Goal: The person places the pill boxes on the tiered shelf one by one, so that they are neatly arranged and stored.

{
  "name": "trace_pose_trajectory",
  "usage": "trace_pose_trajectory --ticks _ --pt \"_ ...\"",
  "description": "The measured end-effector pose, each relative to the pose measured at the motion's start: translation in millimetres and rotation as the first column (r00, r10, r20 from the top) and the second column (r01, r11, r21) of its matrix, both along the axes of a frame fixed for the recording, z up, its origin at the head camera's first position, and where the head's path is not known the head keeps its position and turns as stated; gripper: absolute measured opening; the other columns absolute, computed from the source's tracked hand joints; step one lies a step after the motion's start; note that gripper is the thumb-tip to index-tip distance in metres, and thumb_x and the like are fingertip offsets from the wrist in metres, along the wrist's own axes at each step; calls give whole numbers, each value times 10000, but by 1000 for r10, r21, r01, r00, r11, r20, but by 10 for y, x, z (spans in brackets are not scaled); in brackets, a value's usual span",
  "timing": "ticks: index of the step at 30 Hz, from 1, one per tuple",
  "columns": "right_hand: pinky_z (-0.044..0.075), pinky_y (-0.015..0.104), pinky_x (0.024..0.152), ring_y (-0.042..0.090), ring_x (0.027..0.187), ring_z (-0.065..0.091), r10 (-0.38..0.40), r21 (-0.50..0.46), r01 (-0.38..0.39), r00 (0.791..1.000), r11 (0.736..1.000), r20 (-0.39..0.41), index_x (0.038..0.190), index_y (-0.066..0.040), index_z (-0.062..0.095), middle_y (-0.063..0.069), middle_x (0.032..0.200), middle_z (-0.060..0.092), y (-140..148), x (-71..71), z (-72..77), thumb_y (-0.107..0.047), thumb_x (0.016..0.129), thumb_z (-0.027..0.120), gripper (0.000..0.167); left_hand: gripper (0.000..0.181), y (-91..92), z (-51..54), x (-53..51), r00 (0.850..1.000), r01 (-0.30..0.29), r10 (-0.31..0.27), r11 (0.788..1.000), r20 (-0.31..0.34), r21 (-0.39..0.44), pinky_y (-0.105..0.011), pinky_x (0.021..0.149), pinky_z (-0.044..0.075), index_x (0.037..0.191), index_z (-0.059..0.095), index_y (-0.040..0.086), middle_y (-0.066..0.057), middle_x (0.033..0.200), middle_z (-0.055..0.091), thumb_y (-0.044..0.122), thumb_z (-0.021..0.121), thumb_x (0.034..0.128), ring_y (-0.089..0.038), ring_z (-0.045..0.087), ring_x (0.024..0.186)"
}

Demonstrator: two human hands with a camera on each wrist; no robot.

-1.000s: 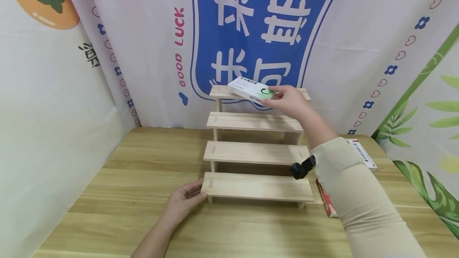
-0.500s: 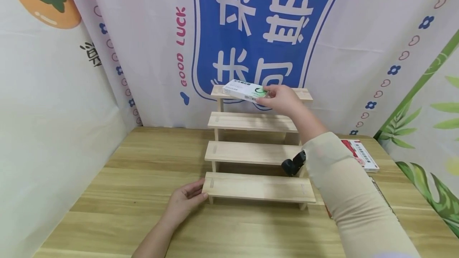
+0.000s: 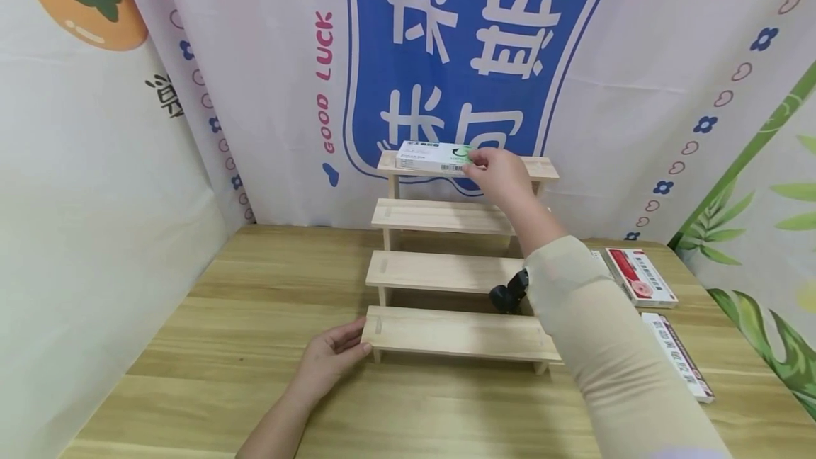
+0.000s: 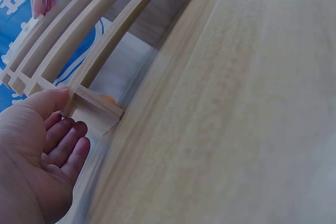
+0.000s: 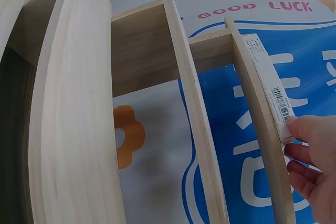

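A white and green medicine box [image 3: 427,154] lies along the left part of the top step of a wooden four-step display stand [image 3: 446,331]. My right hand [image 3: 502,172] pinches the box's right end between thumb and fingers. In the right wrist view the box [image 5: 268,80] sits flat on the top board [image 5: 257,98], its barcode side showing. My left hand [image 3: 330,360] grips the left end of the lowest step. From the left wrist, the thumb of that hand [image 4: 37,150] lies on the board's edge, with the fingers curled below.
On the wooden table [image 3: 268,289], right of the stand, lie a red and white box [image 3: 642,276] and a white box [image 3: 677,356], partly behind my right sleeve [image 3: 605,346]. A printed cloth backdrop [image 3: 287,140] hangs close behind the stand.
My right hand has moved left and turned the medicine box from slanted to lined up with the top step, lowering it onto the board. The left hand has kept its hold.
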State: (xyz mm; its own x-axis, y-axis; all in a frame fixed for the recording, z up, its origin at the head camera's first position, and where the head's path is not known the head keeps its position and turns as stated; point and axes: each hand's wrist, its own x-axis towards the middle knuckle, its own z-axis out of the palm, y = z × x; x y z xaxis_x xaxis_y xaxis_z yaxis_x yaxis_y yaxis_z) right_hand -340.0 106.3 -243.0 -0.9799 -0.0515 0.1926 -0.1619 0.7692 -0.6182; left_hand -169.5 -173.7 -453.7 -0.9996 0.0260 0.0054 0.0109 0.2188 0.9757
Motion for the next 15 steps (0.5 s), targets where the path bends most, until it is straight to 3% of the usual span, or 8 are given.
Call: trace_pose_trajectory --ticks 9,15 --pt "401 451 1141 271 1354 481 0 67 3 999 998 -47 1406 -167 542 47 1454 543 -39 -58 -22 -322 1012 530 423 468 5 -1 9 1000 -9 9 1000 3 -6 -293 953 563 1284 608 14 -182 1351 598 125 749 852 -327 624 1190" --pt "411 442 1141 266 1368 469 3 17 -3 999 1000 -39 1440 -184 500 42 1479 517 -43 -25 -27 -360 1011 513 464 465 2 -9 2 1000 -16 16 1000 9 -3 -289 945 567 1280 614 23 -176 1350 600 127 753 848 -321 630 1183"
